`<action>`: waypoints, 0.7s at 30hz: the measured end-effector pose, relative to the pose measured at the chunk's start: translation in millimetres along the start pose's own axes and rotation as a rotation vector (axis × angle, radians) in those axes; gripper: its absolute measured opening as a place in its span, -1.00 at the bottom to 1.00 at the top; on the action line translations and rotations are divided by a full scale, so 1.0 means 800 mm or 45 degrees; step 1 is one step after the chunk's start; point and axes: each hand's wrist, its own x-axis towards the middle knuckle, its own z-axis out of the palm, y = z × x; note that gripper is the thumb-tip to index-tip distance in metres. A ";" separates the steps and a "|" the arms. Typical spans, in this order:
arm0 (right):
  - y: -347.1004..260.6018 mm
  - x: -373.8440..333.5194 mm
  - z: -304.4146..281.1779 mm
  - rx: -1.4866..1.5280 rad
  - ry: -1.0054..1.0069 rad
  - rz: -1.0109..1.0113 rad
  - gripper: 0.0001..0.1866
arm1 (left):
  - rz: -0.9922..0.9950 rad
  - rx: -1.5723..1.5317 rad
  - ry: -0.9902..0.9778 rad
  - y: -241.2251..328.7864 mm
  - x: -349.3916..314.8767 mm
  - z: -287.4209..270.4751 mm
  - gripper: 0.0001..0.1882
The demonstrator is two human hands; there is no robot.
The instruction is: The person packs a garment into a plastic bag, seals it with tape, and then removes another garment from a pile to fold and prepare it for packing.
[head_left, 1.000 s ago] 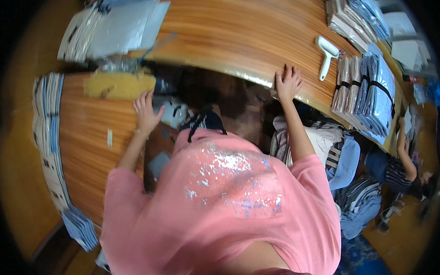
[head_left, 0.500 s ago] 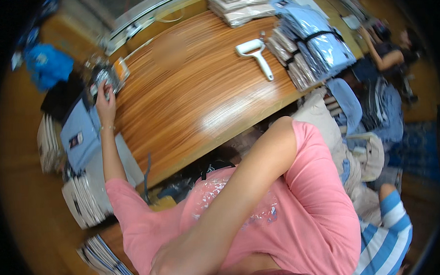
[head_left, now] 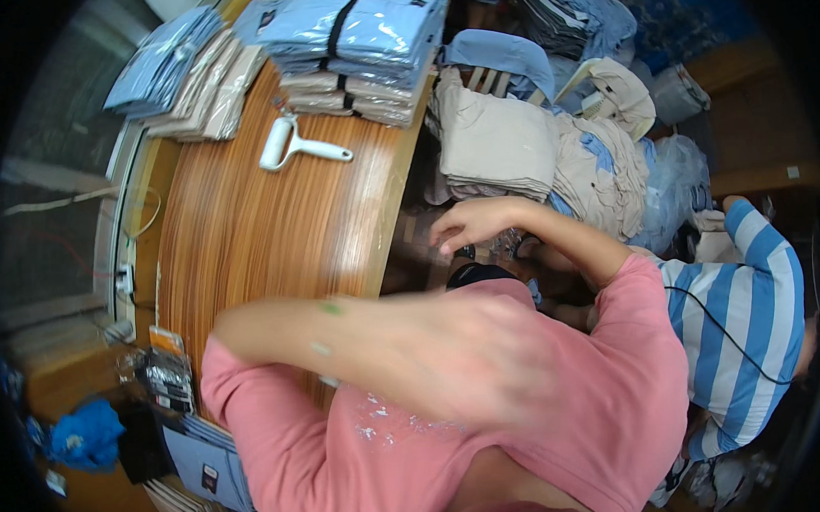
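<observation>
My left hand [head_left: 481, 362] is smeared by motion as it crosses in front of my pink shirt. Its fingers are too blurred to make out, and nothing shows clearly in it. Beyond the table's edge, my right hand [head_left: 477, 225] hangs with loosely bent, parted fingers and no object in them. Close to it lies a stack of folded beige cloth [head_left: 501, 140]. A white lint roller [head_left: 302, 150] rests on the wooden table [head_left: 264, 225], apart from both hands.
Bagged blue garments [head_left: 366, 27] with black straps sit at the table's far end, beside another bagged stack [head_left: 173, 70]. A person in a striped shirt [head_left: 737, 308] is close on my right. Small dark packets [head_left: 166, 377] lie at the left, near a blue bag [head_left: 87, 434].
My view has turned to the right. My left hand has left the packets at the table's left end and swung across my chest. My right hand has moved away from my upper chest, outward.
</observation>
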 end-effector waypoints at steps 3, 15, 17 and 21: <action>0.107 -0.014 0.007 -0.113 0.020 0.320 -0.55 | 0.253 -0.685 0.104 -0.038 0.092 0.021 -0.79; 0.500 -0.087 -0.100 0.396 0.675 0.321 -0.77 | 0.110 -1.136 0.376 -0.367 0.232 0.033 -0.74; 0.553 -0.088 -0.148 0.363 0.794 0.457 -0.86 | 0.182 -1.191 0.393 -0.420 0.239 0.036 -0.78; 0.661 -0.069 -0.186 0.353 1.547 0.702 -0.86 | 0.194 -1.251 0.441 -0.586 0.211 0.080 -0.83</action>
